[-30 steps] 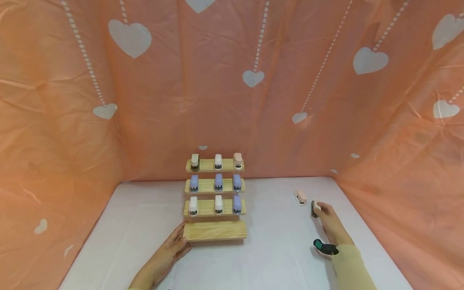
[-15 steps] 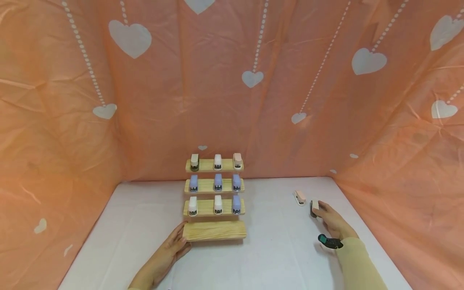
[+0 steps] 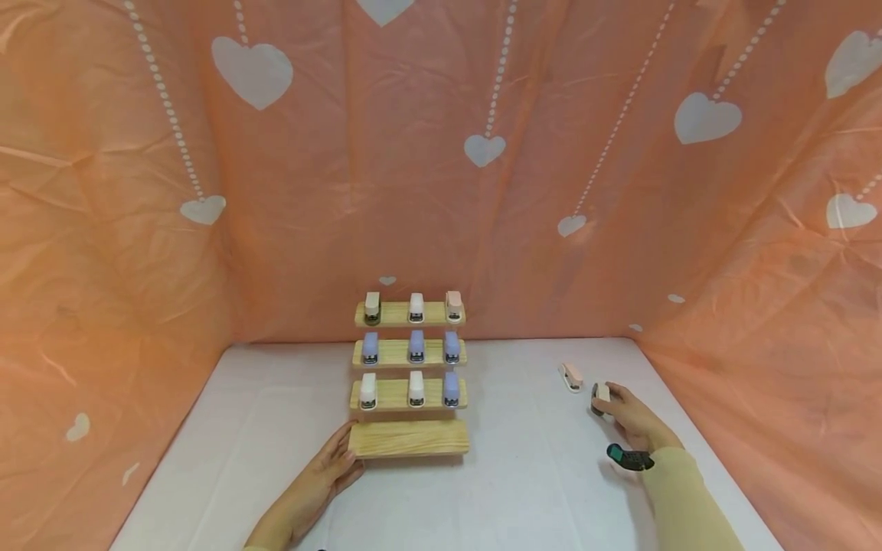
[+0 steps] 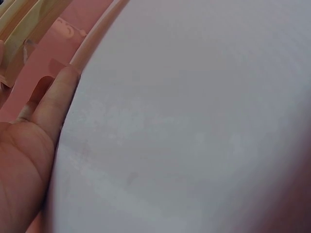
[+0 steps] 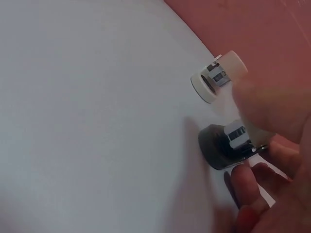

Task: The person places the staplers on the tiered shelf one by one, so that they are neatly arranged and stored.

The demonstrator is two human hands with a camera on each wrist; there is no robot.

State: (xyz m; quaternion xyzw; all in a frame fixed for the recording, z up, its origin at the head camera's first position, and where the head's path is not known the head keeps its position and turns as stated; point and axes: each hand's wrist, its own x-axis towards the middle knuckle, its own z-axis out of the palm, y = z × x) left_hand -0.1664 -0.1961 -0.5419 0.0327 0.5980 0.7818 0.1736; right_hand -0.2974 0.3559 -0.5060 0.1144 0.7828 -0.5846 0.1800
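In the head view my left hand holds the left end of the lowest step of a wooden tiered rack, with thumb and fingers at its corners. My right hand pinches a small stapler with a cream top and dark base, at the right of the table. The right wrist view shows that stapler between thumb and fingers, close over the white surface. A pink stapler with a white base lies just beyond it to the left. The left wrist view catches my left fingers and mostly white cloth.
The rack's upper three steps carry several staplers: a cream one, a pink one, lilac ones such as this stapler, and white ones such as this stapler. A pink-orange curtain with hearts surrounds the white table.
My right wrist and forearm have shifted slightly to the right, while the stapler in the fingers stays nearly in place. My left hand and the rack have not moved.
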